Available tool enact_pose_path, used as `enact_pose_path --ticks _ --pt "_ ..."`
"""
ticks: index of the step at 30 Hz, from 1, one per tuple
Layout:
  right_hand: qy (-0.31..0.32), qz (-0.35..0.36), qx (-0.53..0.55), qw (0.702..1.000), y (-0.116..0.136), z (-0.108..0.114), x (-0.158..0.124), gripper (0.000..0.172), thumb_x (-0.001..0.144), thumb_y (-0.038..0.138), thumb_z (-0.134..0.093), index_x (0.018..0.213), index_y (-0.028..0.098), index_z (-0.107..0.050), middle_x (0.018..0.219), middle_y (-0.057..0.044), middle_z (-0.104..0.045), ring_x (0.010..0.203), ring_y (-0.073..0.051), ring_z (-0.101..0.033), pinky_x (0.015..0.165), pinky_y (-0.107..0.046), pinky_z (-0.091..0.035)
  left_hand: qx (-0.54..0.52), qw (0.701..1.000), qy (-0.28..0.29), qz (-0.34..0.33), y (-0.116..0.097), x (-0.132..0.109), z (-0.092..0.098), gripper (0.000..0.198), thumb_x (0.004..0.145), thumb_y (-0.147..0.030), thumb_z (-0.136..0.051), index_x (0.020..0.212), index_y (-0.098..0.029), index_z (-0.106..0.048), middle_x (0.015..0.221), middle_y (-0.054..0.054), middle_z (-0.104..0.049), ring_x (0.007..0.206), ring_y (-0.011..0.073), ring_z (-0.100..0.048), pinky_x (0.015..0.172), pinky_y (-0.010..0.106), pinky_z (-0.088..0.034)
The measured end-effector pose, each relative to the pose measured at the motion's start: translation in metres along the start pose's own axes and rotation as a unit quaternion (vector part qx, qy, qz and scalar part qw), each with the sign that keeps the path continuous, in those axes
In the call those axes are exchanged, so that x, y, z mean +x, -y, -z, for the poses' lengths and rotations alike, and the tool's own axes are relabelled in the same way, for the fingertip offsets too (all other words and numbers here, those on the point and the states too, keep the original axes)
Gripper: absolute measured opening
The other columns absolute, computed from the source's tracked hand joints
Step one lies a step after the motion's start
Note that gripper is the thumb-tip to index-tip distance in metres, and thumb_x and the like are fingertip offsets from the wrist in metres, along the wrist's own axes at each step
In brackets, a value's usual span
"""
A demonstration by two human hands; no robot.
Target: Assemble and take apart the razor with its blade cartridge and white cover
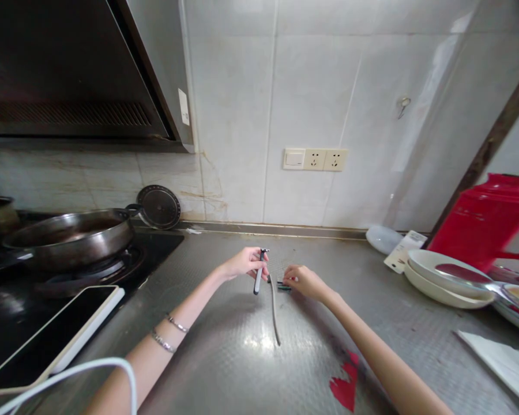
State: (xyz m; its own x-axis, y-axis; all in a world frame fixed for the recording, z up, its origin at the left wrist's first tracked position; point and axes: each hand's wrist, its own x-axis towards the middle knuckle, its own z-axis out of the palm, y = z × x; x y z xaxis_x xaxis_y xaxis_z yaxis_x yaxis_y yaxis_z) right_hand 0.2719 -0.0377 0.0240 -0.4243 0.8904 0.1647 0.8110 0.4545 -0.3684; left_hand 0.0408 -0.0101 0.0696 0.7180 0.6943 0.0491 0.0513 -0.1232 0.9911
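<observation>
My left hand (245,263) is closed round a razor (258,280) with a grey and black handle, held tilted above the counter with its small dark head upward. To the right, my right hand (305,281) is low over the counter, fingers pinched together. At its fingertips lie small dark green, thin pieces (284,286); whether one is between the fingers I cannot tell. Between the hands a thin grey cord-like strip (274,314) lies lengthwise on the metal counter (225,357), its dark end near the razor.
Torn red scraps (345,387) lie by my right forearm. At left are a phone (54,334), a white cable (108,362) and a pan (71,239) on the stove. Stacked plates (447,282), a red thermos (484,222) and white paper (499,366) occupy the right side.
</observation>
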Motion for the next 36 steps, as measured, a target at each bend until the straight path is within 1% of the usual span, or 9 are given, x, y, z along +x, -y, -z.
enact_pose_path --ticks 6,12,14,17,19,22,27,30,36 --pt "0.003 -0.002 0.003 1.0 0.0 0.0 -0.001 0.022 0.079 0.027 -0.049 0.077 0.018 -0.069 0.088 -0.004 -0.065 0.073 -0.013 -0.058 0.068 -0.02 -0.04 0.006 1.0 -0.004 0.001 0.001 0.0 0.001 0.031 0.072 -0.033 -0.063 0.091 -0.014 -0.047 0.073 0.009 -0.066 0.067 0.0209 -0.066 0.057 0.031 -0.052" --pt "-0.015 0.022 0.023 0.999 -0.004 -0.001 -0.001 0.021 0.079 0.025 -0.05 0.076 0.018 -0.07 0.086 -0.004 -0.066 0.075 -0.013 -0.059 0.071 -0.021 -0.041 0.022 1.0 -0.009 -0.009 -0.003 -0.001 0.0 0.03 0.072 -0.033 -0.063 0.092 -0.014 -0.05 0.075 0.008 -0.064 0.069 0.0214 -0.066 0.055 0.028 -0.051" --pt "-0.027 0.031 0.037 0.998 -0.005 0.0 -0.001 0.021 0.079 0.026 -0.051 0.077 0.018 -0.07 0.085 -0.004 -0.067 0.074 -0.013 -0.059 0.07 -0.021 -0.041 0.028 0.999 -0.018 -0.013 -0.005 0.0 0.0 0.029 0.072 -0.032 -0.063 0.092 -0.014 -0.051 0.077 0.008 -0.063 0.069 0.0208 -0.066 0.053 0.026 -0.05" --pt "-0.066 0.046 0.07 0.994 -0.003 0.007 0.001 0.023 0.08 0.029 -0.051 0.078 0.017 -0.071 0.08 -0.005 -0.069 0.071 -0.014 -0.06 0.069 -0.023 -0.042 0.034 0.998 -0.04 -0.02 -0.007 0.0 0.0 0.027 0.07 -0.031 -0.064 0.088 -0.013 -0.053 0.075 0.006 -0.062 0.066 0.0193 -0.065 0.05 0.023 -0.048" --pt "-0.091 0.053 0.096 0.99 0.004 0.015 0.004 0.025 0.08 0.032 -0.052 0.079 0.017 -0.071 0.078 -0.005 -0.07 0.07 -0.016 -0.061 0.068 -0.024 -0.043 0.037 0.997 -0.056 -0.026 -0.01 0.0 0.0 0.026 0.069 -0.03 -0.064 0.085 -0.013 -0.053 0.072 0.004 -0.061 0.063 0.0179 -0.065 0.049 0.022 -0.047" --pt "-0.116 0.056 0.132 0.983 0.022 0.031 0.009 0.027 0.08 0.036 -0.052 0.079 0.018 -0.072 0.076 -0.004 -0.07 0.069 -0.017 -0.061 0.063 -0.025 -0.044 0.039 0.995 -0.078 -0.04 -0.016 -0.001 0.001 0.026 0.068 -0.031 -0.065 0.081 -0.012 -0.053 0.07 0.004 -0.061 0.061 0.0165 -0.064 0.049 0.022 -0.046" --pt "-0.159 0.071 0.166 0.971 0.05 0.055 0.01 0.029 0.081 0.039 -0.05 0.083 0.018 -0.071 0.078 -0.004 -0.069 0.066 -0.016 -0.06 0.055 -0.023 -0.045 0.033 0.991 -0.115 -0.058 -0.021 -0.002 0.001 0.028 0.067 -0.034 -0.066 0.08 -0.013 -0.053 0.07 0.003 -0.061 0.061 0.0162 -0.063 0.052 0.024 -0.047" --pt "-0.181 0.082 0.162 0.967 0.059 0.061 0.007 0.027 0.082 0.037 -0.05 0.083 0.019 -0.07 0.078 -0.003 -0.068 0.068 -0.015 -0.059 0.054 -0.022 -0.044 0.028 0.99 -0.118 -0.066 -0.022 -0.002 0.001 0.029 0.067 -0.034 -0.066 0.081 -0.013 -0.054 0.069 0.002 -0.061 0.061 0.0164 -0.063 0.052 0.024 -0.047" --pt "-0.217 0.104 0.114 0.964 0.068 0.061 0.005 0.024 0.083 0.033 -0.049 0.078 0.019 -0.069 0.074 -0.003 -0.067 0.067 -0.014 -0.058 0.054 -0.022 -0.041 0.012 0.993 -0.095 -0.071 -0.024 -0.003 -0.001 0.031 0.068 -0.036 -0.066 0.083 -0.012 -0.055 0.071 0.004 -0.062 0.062 0.0167 -0.063 0.051 0.023 -0.047"
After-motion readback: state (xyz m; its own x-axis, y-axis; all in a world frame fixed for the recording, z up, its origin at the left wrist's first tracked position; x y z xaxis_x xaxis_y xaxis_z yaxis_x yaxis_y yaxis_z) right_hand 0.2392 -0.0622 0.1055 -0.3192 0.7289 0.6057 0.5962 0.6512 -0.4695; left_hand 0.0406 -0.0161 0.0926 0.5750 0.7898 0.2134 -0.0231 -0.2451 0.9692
